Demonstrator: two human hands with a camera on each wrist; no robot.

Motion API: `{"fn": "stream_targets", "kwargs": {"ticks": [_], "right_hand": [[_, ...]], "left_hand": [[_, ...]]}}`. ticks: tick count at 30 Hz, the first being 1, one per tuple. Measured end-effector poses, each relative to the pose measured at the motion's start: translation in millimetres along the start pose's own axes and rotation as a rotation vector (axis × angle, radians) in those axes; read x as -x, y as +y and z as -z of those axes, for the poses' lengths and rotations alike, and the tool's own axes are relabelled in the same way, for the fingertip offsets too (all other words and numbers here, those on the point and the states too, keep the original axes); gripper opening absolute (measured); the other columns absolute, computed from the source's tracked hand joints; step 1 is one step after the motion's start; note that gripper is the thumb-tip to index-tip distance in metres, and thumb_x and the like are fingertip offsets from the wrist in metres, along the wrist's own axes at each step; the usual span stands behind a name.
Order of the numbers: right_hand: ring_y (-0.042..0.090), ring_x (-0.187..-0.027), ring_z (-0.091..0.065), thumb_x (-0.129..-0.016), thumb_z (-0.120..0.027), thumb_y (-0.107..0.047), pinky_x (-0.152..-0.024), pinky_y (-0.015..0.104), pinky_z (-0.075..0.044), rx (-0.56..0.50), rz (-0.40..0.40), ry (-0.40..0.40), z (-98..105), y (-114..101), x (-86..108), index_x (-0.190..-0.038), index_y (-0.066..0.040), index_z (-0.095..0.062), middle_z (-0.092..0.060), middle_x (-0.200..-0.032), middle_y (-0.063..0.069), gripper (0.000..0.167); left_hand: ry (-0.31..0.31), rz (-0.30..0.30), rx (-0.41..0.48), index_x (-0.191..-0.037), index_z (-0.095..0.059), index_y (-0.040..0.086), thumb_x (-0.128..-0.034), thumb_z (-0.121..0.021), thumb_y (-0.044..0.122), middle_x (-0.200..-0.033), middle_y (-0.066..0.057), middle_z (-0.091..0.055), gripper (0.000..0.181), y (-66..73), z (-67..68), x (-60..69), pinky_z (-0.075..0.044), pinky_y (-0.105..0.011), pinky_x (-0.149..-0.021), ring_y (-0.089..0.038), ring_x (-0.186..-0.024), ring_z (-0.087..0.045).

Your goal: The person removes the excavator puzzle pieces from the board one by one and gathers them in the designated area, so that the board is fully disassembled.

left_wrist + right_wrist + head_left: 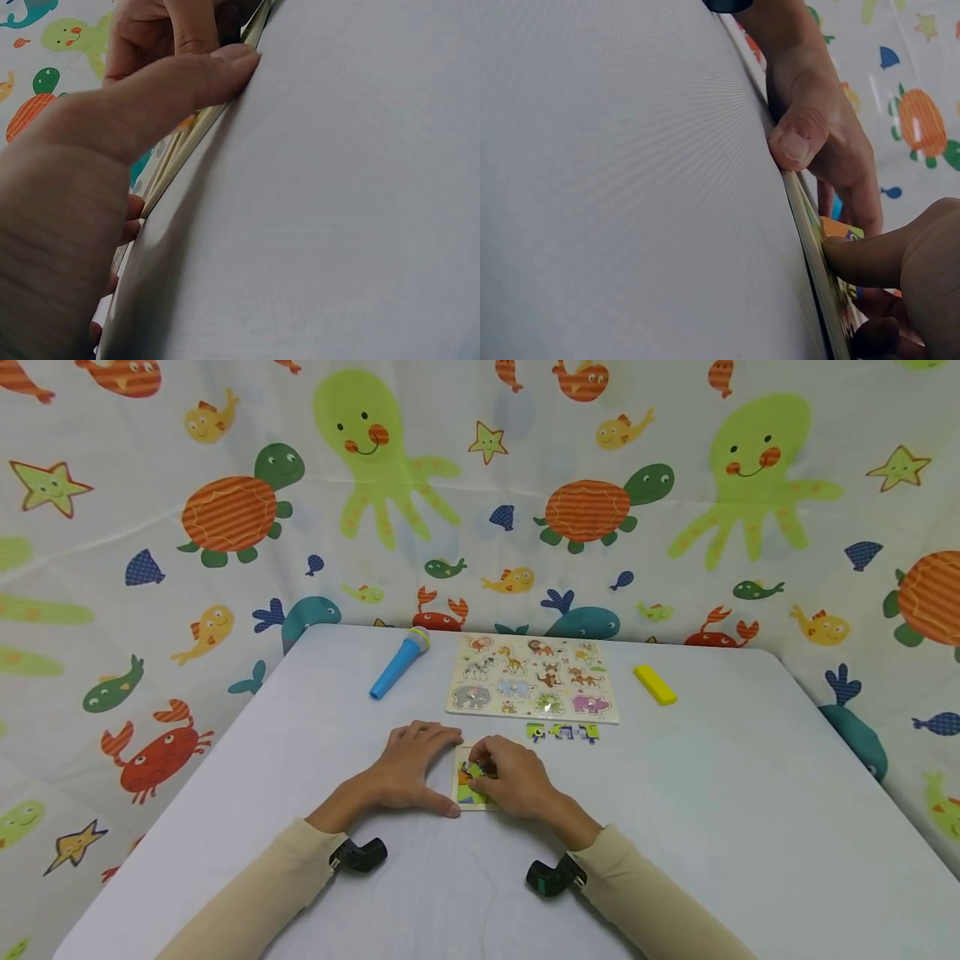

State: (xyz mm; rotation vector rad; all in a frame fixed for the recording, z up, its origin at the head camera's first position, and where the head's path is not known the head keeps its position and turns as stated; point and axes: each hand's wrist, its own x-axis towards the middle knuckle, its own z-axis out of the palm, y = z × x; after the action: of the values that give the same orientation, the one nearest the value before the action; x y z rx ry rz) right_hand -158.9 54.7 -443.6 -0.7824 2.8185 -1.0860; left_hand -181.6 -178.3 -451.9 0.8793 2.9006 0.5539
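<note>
A small wooden jigsaw board (466,804) with a colourful picture lies flat on the table between both hands. My left hand (408,768) holds its left side, thumb at the near corner and index finger at the far corner. My right hand (519,777) pinches a jigsaw piece over the board. That jigsaw piece (841,228), with an orange part, stands tilted up from the board in the right wrist view. The right fingers hide much of the board's picture. In the left wrist view, the left thumb (217,73) presses on the board's edge.
Loose jigsaw pieces (562,732) lie beyond the right hand. Behind them is a larger animal puzzle board (534,717). A blue toy microphone (397,668) is at back left, a yellow block (655,685) at back right. A patterned cloth (480,485) hangs behind the table.
</note>
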Motion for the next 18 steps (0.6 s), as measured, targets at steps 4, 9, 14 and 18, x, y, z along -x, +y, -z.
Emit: {"fn": "stream_targets", "kwargs": {"ticks": [4, 9, 14, 18], "right_hand": [[0.011, -0.084, -0.056, -0.09, -0.078, -0.019, -0.078, 0.031, -0.045, -0.031, 0.007, -0.001, 0.2, 0.3, -0.6, -0.108, -0.018, -0.064, -0.063, -0.094, -0.009, 0.024], [0.01, -0.081, -0.056, -0.089, -0.079, -0.018, -0.075, 0.029, -0.045, -0.042, 0.014, 0.003, -0.6, 1.6, -1.1, -0.106, -0.019, -0.064, -0.061, -0.089, -0.009, 0.023], [0.011, -0.079, -0.055, -0.088, -0.079, -0.017, -0.074, 0.029, -0.044, -0.046, 0.016, 0.002, -0.4, 1.7, -0.9, -0.106, -0.019, -0.065, -0.061, -0.088, -0.008, 0.023], [0.01, -0.079, -0.055, -0.088, -0.08, -0.017, -0.073, 0.029, -0.045, -0.042, 0.009, 0.0, -0.1, 1.7, -1.0, -0.107, -0.019, -0.065, -0.062, -0.088, -0.009, 0.024]], "left_hand": [[-0.005, -0.001, -0.007, -0.151, -0.045, 0.027, -0.0615, -0.071, 0.084, -0.157, 0.007, -0.041, 0.11, -0.4, -0.5, -0.4, -0.021, -0.057, -0.113, -0.024, -0.144, -0.029], [-0.008, 0.003, -0.009, -0.15, -0.046, 0.027, -0.0615, -0.071, 0.085, -0.157, 0.007, -0.041, 0.109, 0.2, -0.4, -0.4, -0.022, -0.058, -0.112, -0.023, -0.145, -0.029], [-0.005, 0.006, -0.001, -0.15, -0.046, 0.028, -0.0613, -0.071, 0.085, -0.157, 0.007, -0.041, 0.108, 0.2, -0.7, 0.2, -0.022, -0.059, -0.112, -0.024, -0.145, -0.029], [-0.003, 0.004, -0.008, -0.151, -0.045, 0.028, -0.0618, -0.071, 0.084, -0.158, 0.008, -0.04, 0.109, -0.7, -1.8, 0.1, -0.022, -0.058, -0.112, -0.024, -0.145, -0.029]]}}
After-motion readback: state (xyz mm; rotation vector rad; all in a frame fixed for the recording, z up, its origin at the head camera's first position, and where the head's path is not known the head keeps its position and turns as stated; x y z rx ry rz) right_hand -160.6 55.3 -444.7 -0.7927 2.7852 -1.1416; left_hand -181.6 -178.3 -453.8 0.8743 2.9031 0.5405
